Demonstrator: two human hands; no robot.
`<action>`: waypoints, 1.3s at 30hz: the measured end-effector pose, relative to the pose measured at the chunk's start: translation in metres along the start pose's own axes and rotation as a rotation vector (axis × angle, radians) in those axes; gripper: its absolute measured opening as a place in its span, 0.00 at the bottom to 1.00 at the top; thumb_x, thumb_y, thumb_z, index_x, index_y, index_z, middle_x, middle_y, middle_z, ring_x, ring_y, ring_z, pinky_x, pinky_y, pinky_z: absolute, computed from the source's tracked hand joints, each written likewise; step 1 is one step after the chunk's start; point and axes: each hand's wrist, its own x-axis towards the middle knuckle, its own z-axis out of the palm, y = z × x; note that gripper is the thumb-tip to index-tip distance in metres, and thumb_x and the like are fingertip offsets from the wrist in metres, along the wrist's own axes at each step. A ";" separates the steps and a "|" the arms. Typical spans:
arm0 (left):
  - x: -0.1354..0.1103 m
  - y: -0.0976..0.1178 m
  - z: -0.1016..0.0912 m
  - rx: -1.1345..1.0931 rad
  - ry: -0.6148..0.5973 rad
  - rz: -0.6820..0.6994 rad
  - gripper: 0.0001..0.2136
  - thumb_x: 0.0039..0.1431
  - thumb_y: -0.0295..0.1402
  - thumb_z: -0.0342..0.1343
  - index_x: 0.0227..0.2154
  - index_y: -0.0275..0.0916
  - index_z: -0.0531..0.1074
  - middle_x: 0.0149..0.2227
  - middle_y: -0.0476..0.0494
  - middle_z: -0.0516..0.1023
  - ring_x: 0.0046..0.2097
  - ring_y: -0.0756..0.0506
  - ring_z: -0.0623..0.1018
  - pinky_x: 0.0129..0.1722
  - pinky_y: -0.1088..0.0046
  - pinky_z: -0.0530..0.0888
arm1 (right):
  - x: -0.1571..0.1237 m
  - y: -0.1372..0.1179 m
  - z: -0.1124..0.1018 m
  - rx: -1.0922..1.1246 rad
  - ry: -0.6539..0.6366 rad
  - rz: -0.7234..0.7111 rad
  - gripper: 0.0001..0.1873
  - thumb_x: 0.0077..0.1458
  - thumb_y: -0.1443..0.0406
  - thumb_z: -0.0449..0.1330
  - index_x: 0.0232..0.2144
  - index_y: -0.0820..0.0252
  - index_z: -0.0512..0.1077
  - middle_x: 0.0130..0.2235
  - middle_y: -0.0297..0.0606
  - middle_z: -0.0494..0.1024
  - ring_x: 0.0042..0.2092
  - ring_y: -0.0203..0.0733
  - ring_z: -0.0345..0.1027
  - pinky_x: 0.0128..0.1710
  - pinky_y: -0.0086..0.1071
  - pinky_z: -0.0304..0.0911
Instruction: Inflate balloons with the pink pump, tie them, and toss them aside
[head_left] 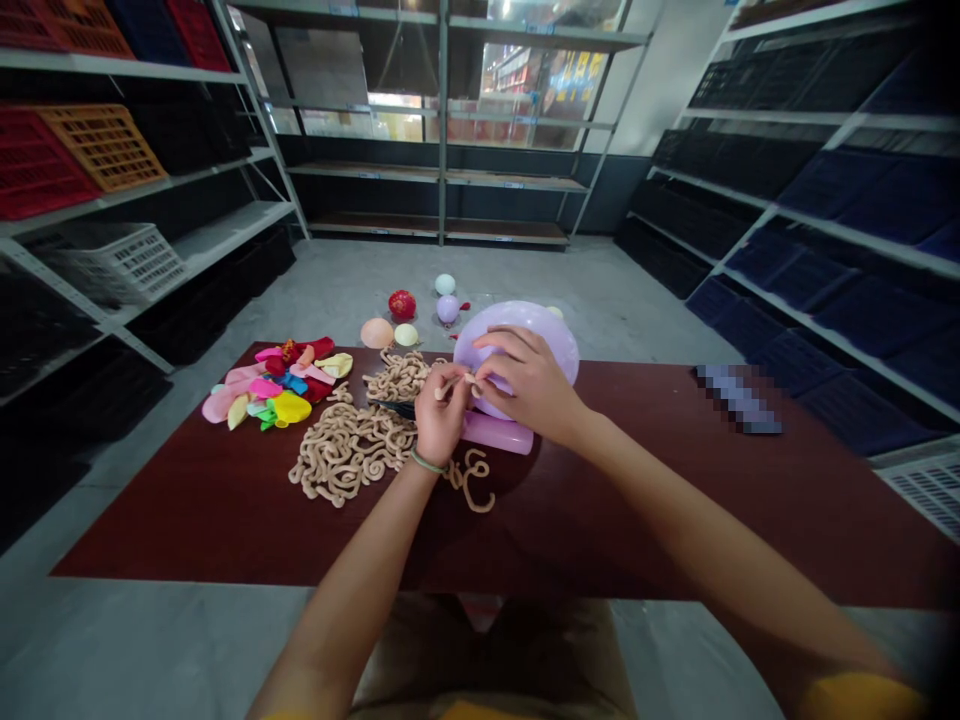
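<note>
My left hand (439, 412) is closed, with thumb and fingertips pinching a short tan curly strand (472, 384). My right hand (529, 385) meets it from the other side, its thumb and forefinger closed on the same strand and its other fingers arched. Right behind both hands is a large inflated purple balloon (556, 340); its neck is hidden. Under the hands lies a pink-purple cylinder (501, 433), and a dark pointed object (397, 408) shows beside my left hand. A heap of tan curly strands (352, 455) spreads to the left, with a few loose ones (478, 485) near my left wrist.
Flat coloured balloons (277, 385) lie in a pile at the table's left. Several small inflated balloons (402, 305) rest on the floor beyond the far edge. A blurred dark object (739, 398) sits at the right of the brown table (637, 510). Shelves with crates stand around.
</note>
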 end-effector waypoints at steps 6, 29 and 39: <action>-0.002 -0.001 0.000 -0.029 -0.040 0.048 0.07 0.64 0.37 0.57 0.38 0.39 0.72 0.30 0.49 0.75 0.27 0.52 0.73 0.30 0.76 0.72 | 0.003 0.006 -0.017 -0.008 -0.016 -0.004 0.07 0.62 0.65 0.57 0.34 0.54 0.75 0.50 0.39 0.74 0.55 0.45 0.63 0.56 0.44 0.60; -0.003 -0.002 0.001 0.034 -0.160 -0.054 0.08 0.62 0.39 0.58 0.35 0.40 0.71 0.25 0.51 0.74 0.26 0.50 0.74 0.29 0.74 0.71 | -0.001 0.006 -0.025 -0.418 -0.161 -0.212 0.07 0.61 0.64 0.55 0.33 0.58 0.72 0.43 0.38 0.78 0.46 0.45 0.67 0.44 0.40 0.54; 0.002 0.002 0.002 -0.030 -0.176 -0.082 0.09 0.64 0.41 0.55 0.34 0.40 0.68 0.23 0.53 0.72 0.25 0.51 0.73 0.29 0.75 0.71 | -0.012 0.018 -0.030 -0.388 -0.141 -0.180 0.09 0.59 0.70 0.53 0.34 0.58 0.74 0.41 0.40 0.77 0.49 0.46 0.67 0.49 0.40 0.58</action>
